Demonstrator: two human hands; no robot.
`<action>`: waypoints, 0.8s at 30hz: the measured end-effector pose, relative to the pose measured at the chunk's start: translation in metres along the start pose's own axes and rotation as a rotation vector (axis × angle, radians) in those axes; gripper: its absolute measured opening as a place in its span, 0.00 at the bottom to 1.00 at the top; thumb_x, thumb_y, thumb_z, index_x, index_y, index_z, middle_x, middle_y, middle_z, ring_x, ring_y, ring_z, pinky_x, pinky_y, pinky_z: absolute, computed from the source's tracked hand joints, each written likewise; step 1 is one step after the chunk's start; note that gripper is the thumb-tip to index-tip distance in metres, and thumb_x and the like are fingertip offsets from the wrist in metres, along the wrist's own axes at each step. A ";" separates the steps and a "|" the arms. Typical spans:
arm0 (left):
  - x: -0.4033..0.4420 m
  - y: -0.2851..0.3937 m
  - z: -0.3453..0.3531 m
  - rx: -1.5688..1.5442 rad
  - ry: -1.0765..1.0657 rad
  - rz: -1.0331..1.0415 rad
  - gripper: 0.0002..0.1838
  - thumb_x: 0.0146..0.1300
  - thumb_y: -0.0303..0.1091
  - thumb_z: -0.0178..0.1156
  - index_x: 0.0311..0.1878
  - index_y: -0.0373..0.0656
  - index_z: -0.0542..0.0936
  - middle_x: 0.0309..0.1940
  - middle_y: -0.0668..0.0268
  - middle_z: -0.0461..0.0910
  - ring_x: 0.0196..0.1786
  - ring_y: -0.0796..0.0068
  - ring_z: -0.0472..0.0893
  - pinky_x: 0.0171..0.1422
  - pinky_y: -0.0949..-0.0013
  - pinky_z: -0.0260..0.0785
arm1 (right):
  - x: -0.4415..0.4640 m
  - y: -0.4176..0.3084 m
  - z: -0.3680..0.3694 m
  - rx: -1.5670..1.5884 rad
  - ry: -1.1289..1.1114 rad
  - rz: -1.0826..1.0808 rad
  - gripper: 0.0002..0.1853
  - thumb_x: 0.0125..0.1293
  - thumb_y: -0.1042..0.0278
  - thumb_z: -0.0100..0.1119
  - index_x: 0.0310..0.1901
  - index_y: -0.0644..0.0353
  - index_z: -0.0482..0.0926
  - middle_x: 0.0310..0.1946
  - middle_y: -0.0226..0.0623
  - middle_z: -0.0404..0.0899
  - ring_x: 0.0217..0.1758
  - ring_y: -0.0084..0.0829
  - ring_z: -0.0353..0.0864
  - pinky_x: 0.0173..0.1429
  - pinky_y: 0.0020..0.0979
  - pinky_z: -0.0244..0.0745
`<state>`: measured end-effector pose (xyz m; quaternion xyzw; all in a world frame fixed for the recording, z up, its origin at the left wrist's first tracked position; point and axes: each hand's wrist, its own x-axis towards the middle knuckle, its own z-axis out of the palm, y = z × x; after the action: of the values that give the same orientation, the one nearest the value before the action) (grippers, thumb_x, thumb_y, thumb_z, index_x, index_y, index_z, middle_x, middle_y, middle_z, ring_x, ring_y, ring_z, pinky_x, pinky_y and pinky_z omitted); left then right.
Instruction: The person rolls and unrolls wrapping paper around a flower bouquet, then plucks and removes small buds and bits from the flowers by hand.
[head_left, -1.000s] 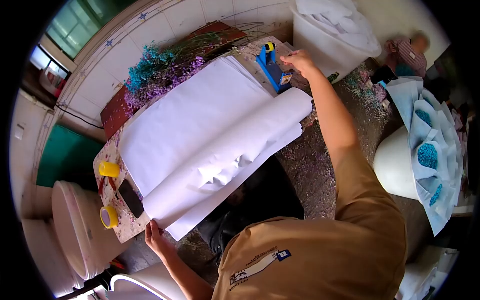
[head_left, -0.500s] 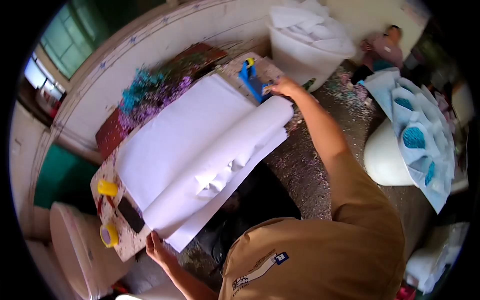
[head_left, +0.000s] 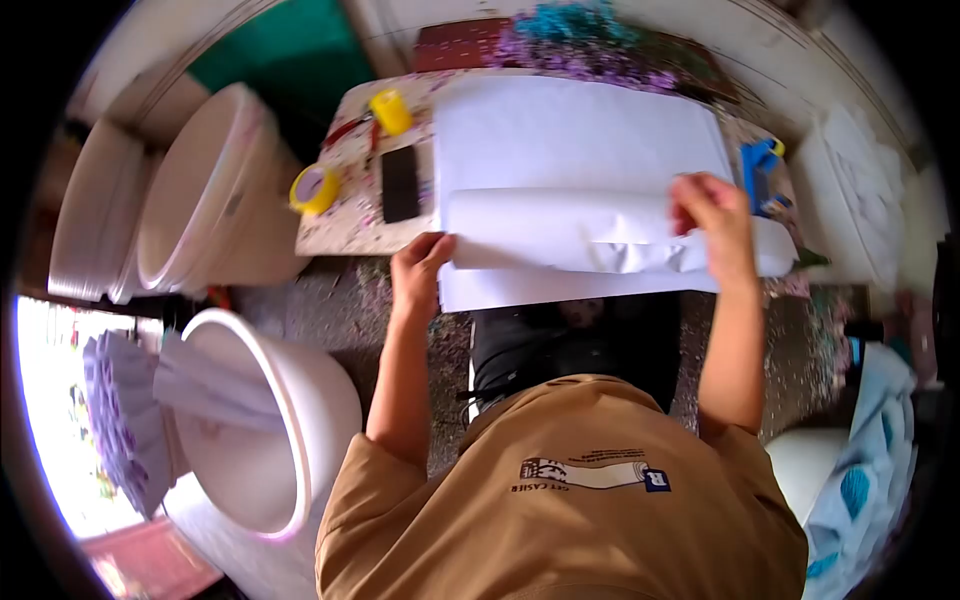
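The white paper roll [head_left: 540, 232] lies across the near part of the flat white paper [head_left: 585, 125], in front of your torso, its long axis running from 9 to 3 o'clock. All directions below are taken from the roll's middle.

At 9 o'clock, your left hand [head_left: 414, 272] pinches the roll's left end between thumb and fingers. Maintain light, even pressure there; a hard pinch is likely to flatten the end. At 3 o'clock, your right hand [head_left: 716, 222] is over the right part of the roll, fingers curled. Motion blur hides the fingertips, so whether they grip anything cannot be told.

Dents and creases show right of the middle. Do not press on them; spread the right-hand fingers along smooth paper so that both ends turn equally. Hold the roll parallel to the near edge of the sheet, since uneven force may skew it into a cone.

The blue tape dispenser [head_left: 757, 176] stands at 2 o'clock, close to the roll's right end. Allow clearance, as contact could snag the paper. The dark phone [head_left: 400, 185] lies between 9 and 10 o'clock, with a yellow tape roll [head_left: 391, 112] at 10. Dried flowers [head_left: 590, 55] lie at 12 o'clock, beyond the paper.
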<state>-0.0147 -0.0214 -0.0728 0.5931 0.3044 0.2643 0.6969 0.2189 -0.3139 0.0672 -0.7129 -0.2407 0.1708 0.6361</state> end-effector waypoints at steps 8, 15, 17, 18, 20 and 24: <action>0.010 -0.003 0.008 -0.034 -0.003 -0.050 0.10 0.66 0.33 0.67 0.42 0.33 0.86 0.33 0.70 0.84 0.36 0.82 0.78 0.46 0.75 0.69 | 0.031 0.048 0.205 -0.720 -0.450 0.096 0.18 0.64 0.55 0.67 0.29 0.65 0.85 0.24 0.44 0.86 0.24 0.37 0.86 0.34 0.40 0.80; 0.013 -0.008 0.007 -0.080 -0.012 -0.028 0.10 0.65 0.32 0.68 0.42 0.34 0.86 0.32 0.70 0.84 0.35 0.82 0.77 0.45 0.75 0.68 | 0.023 0.029 0.186 -1.218 -0.606 -0.308 0.19 0.54 0.50 0.74 0.31 0.62 0.87 0.29 0.48 0.87 0.35 0.47 0.89 0.43 0.45 0.82; 0.014 -0.008 0.007 -0.118 -0.024 0.000 0.10 0.67 0.31 0.68 0.43 0.33 0.85 0.34 0.68 0.85 0.37 0.81 0.79 0.45 0.75 0.71 | 0.036 0.031 0.190 -1.161 -0.555 -0.308 0.23 0.50 0.46 0.76 0.30 0.62 0.86 0.28 0.51 0.85 0.35 0.48 0.88 0.41 0.46 0.81; 0.015 -0.010 0.007 -0.112 -0.024 0.003 0.10 0.67 0.31 0.67 0.43 0.33 0.85 0.34 0.68 0.85 0.37 0.81 0.79 0.46 0.75 0.71 | 0.044 0.032 0.195 -1.103 -0.484 -0.322 0.24 0.51 0.45 0.75 0.32 0.63 0.85 0.28 0.51 0.85 0.35 0.49 0.88 0.41 0.46 0.81; 0.015 -0.011 0.007 -0.097 -0.031 0.005 0.10 0.67 0.31 0.67 0.44 0.33 0.85 0.34 0.68 0.85 0.37 0.82 0.79 0.46 0.75 0.71 | 0.060 0.037 0.198 -1.039 -0.405 -0.328 0.25 0.51 0.44 0.75 0.33 0.63 0.84 0.29 0.51 0.85 0.35 0.49 0.87 0.41 0.46 0.81; 0.012 -0.002 0.008 -0.045 -0.015 -0.007 0.11 0.67 0.32 0.67 0.44 0.32 0.85 0.35 0.67 0.85 0.38 0.82 0.79 0.47 0.75 0.71 | 0.095 0.049 0.167 -1.002 -0.376 -0.355 0.29 0.54 0.43 0.73 0.45 0.61 0.81 0.41 0.47 0.85 0.45 0.47 0.86 0.49 0.46 0.79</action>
<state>-0.0010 -0.0183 -0.0752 0.5782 0.2952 0.2640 0.7133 0.2111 -0.1266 0.0021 -0.8338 -0.5177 0.0501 0.1852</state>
